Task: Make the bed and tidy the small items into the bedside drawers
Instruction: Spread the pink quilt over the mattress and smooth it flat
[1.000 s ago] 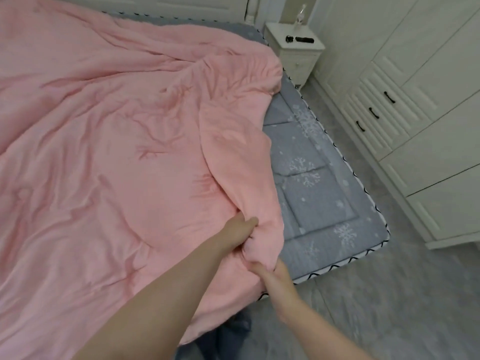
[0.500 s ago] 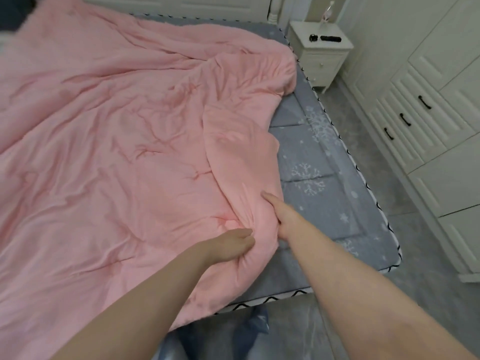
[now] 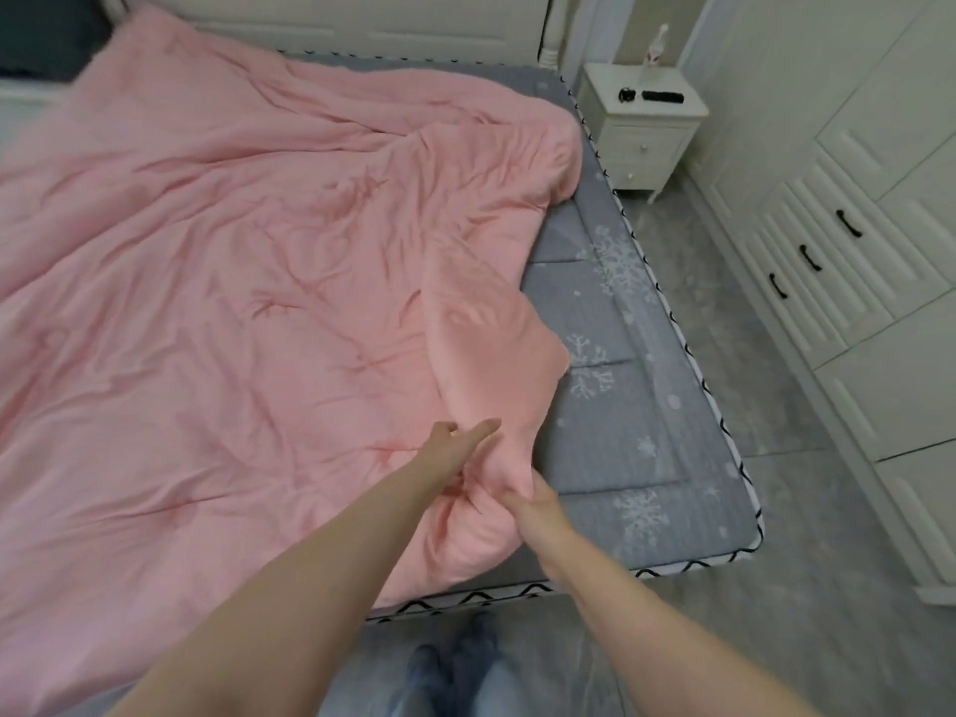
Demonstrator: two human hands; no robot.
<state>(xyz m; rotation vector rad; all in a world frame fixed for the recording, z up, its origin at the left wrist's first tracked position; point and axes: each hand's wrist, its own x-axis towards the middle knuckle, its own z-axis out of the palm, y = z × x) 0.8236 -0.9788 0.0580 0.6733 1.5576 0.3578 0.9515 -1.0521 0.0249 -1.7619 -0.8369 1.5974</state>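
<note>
Right hand [image 3: 538, 504] grips a bunched fold of the pink duvet [image 3: 233, 313] near the foot edge, fingers curled into the fabric. Left hand [image 3: 458, 439] sits just beyond it, fingers mostly straight, touching the same fold; real hold unclear. Duvet covers most of the grey snowflake mattress [image 3: 621, 406], right strip bare. Far right corner: white nightstand [image 3: 646, 137] with two small dark items [image 3: 662, 96] on top.

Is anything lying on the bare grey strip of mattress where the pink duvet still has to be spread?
Nothing visible: the grey mattress strip is bare. The right hand already grips the duvet fold; the left hand touches it.
</note>
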